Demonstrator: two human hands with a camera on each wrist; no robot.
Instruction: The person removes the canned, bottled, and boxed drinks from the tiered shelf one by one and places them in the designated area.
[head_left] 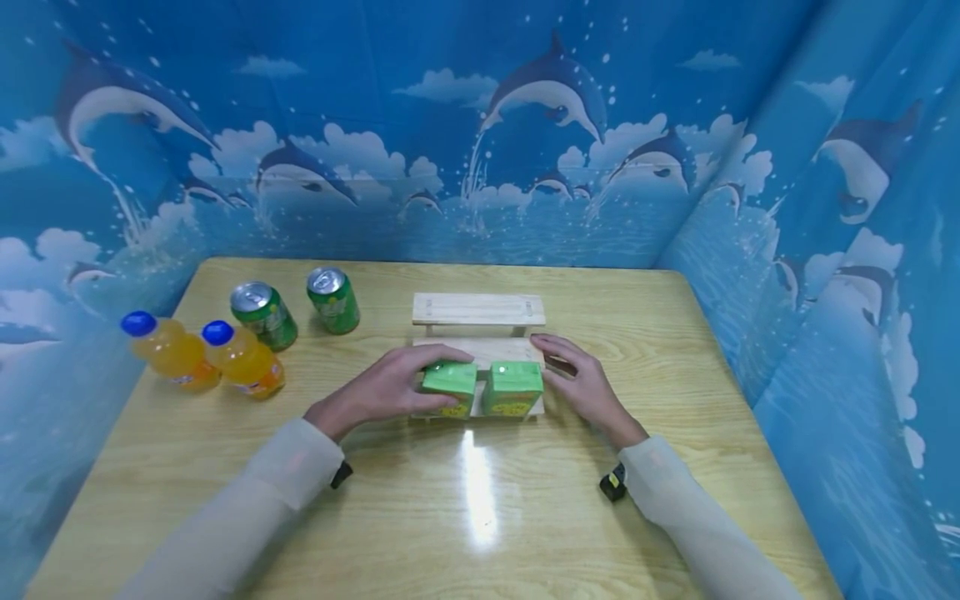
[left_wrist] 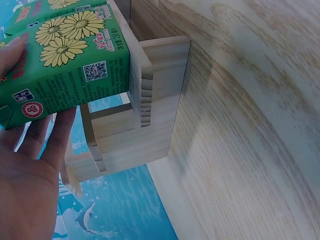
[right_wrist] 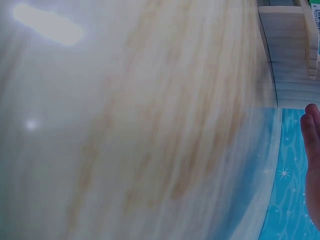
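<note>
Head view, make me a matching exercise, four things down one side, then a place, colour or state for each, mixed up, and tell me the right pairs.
Things:
1. Plastic bottles of orange drink
2. Green metal cans
3. Green box-shaped cartons
4. Left hand

Descriptions:
A. at the front step of the pale wooden stand
B. holding one carton
C. topped with blue caps
D. silver on top

Pairs: 1-C, 2-D, 3-A, 4-B

cartons: printed paperboard, smooth, slight sheen | rack: bare wood, matt, grained | surface: wood-grain, smooth, glossy with bright glare | cans: metal, shiny-topped | bottles: clear plastic | caps: opaque plastic | curtain: printed cloth | sleeves: matt cloth
</note>
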